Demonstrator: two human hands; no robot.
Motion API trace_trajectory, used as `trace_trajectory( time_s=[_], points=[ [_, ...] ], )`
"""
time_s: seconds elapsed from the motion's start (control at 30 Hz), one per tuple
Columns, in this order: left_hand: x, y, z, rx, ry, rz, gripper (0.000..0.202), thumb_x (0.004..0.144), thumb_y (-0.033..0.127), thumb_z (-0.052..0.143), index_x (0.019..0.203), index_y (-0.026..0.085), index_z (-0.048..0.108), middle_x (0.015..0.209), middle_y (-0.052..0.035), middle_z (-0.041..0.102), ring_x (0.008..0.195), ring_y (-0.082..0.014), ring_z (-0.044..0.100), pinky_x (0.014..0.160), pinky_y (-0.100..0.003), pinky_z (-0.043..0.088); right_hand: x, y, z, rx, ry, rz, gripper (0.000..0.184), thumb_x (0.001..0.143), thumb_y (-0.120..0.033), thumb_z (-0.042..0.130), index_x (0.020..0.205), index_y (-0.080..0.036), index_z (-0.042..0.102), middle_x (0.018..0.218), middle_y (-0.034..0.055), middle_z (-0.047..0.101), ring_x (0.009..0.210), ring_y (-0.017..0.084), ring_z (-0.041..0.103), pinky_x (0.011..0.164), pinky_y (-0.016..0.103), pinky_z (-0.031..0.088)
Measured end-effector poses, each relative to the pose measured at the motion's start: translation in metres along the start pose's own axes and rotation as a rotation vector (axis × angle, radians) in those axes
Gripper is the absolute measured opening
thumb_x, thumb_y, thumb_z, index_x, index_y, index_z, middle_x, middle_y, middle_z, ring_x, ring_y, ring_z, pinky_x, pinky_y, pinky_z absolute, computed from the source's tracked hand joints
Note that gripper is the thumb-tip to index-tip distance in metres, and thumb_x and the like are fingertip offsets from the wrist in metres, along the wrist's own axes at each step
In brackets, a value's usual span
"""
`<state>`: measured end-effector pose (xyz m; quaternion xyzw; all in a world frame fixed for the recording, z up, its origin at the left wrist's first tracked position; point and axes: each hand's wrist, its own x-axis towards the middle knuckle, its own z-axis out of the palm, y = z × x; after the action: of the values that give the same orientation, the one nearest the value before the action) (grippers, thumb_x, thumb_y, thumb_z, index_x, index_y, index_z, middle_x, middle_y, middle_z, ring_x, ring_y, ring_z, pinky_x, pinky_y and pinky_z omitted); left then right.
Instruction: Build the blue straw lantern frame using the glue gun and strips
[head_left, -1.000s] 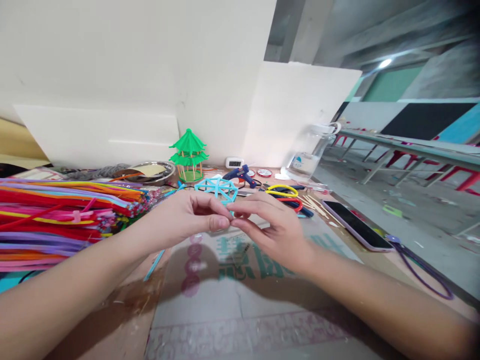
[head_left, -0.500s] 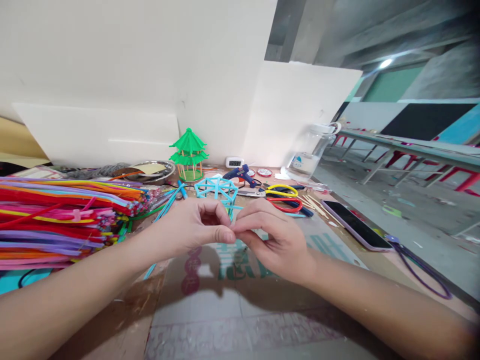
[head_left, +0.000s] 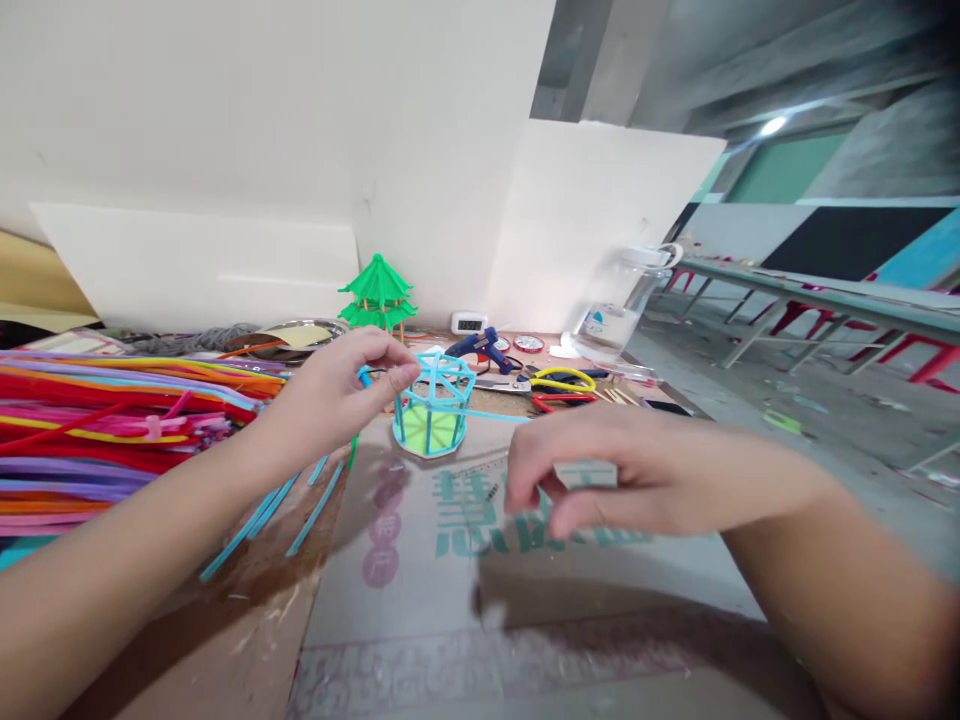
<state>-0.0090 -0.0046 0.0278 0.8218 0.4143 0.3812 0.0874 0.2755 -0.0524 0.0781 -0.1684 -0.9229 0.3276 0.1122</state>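
A small light blue pipe-cleaner frame [head_left: 433, 405] with a green base stands upright on the cardboard sheet [head_left: 480, 600]. My left hand [head_left: 337, 392] is closed, thumb and fingers pinching the frame's upper left edge. A thin light blue pipe cleaner [head_left: 484, 413] runs from the frame to the right, as far as my right hand [head_left: 622, 470]. That hand hovers above the cardboard with its fingers curled down and is blurred; it seems to grip the strand's end.
A thick bundle of coloured pipe cleaners [head_left: 112, 430] fills the left side, with loose blue ones [head_left: 296, 495] beside it. Behind stand a green pagoda model [head_left: 379, 295], a metal dish [head_left: 296, 340], a glue gun [head_left: 480, 348], scissors [head_left: 559, 380] and a clear jar [head_left: 622, 300].
My hands have come apart. The left one now holds the frame upright further back. The right one has drawn right and toward me, stretching out a blue strand.
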Motion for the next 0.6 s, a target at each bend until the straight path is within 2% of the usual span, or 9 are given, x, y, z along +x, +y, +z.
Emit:
trace_trajectory(
  time_s=[0.03, 0.1, 0.23, 0.37, 0.6],
  points=[
    [-0.001, -0.002, 0.003, 0.053, 0.003, 0.071, 0.031, 0.098, 0.047, 0.054, 0.099, 0.019, 0.068, 0.103, -0.0056, 0.067, 0.102, -0.0229, 0.061, 0.091, -0.036, 0.046, 0.000, 0.004, -0.003, -0.044, 0.051, 0.041, 0.019, 0.099, -0.034, 0.062, 0.103, -0.018, 0.070, 0.098, 0.0052, 0.073, 0.085, 0.013, 0.066, 0.075, 0.024, 0.050],
    [-0.002, -0.006, 0.009, 0.158, -0.015, 0.191, 0.032, 0.098, 0.045, 0.056, 0.113, 0.020, 0.067, 0.117, -0.0092, 0.065, 0.117, -0.0266, 0.057, 0.102, -0.042, 0.043, 0.001, 0.017, -0.009, -0.127, 0.164, 0.119, 0.020, 0.099, -0.036, 0.060, 0.097, -0.020, 0.071, 0.089, 0.0014, 0.072, 0.078, 0.013, 0.064, 0.070, 0.024, 0.048],
    [-0.002, -0.012, 0.011, 0.278, -0.108, 0.249, 0.036, 0.095, 0.045, 0.062, 0.121, 0.021, 0.066, 0.123, -0.0118, 0.063, 0.121, -0.0308, 0.056, 0.105, -0.050, 0.044, 0.002, 0.048, -0.019, -0.326, 0.319, 0.332, 0.033, 0.098, -0.045, 0.055, 0.080, -0.021, 0.068, 0.070, -0.0021, 0.062, 0.064, 0.013, 0.055, 0.059, 0.025, 0.039],
    [0.000, -0.017, 0.012, 0.309, -0.171, 0.238, 0.029, 0.093, 0.041, 0.064, 0.115, 0.022, 0.069, 0.124, -0.0117, 0.061, 0.119, -0.0309, 0.057, 0.105, -0.052, 0.045, 0.001, 0.071, -0.023, -0.468, 0.333, 0.445, 0.036, 0.099, -0.046, 0.050, 0.081, -0.020, 0.067, 0.070, -0.0010, 0.062, 0.061, 0.014, 0.051, 0.059, 0.027, 0.034],
    [-0.004, -0.015, 0.019, 0.345, -0.107, 0.257, 0.029, 0.095, 0.043, 0.060, 0.106, 0.018, 0.069, 0.117, -0.0119, 0.063, 0.115, -0.0308, 0.058, 0.105, -0.052, 0.044, 0.007, 0.081, -0.018, -0.503, 0.293, 0.466, 0.035, 0.099, -0.044, 0.050, 0.081, -0.019, 0.067, 0.074, 0.0015, 0.065, 0.065, 0.015, 0.053, 0.060, 0.028, 0.032]
  ],
)
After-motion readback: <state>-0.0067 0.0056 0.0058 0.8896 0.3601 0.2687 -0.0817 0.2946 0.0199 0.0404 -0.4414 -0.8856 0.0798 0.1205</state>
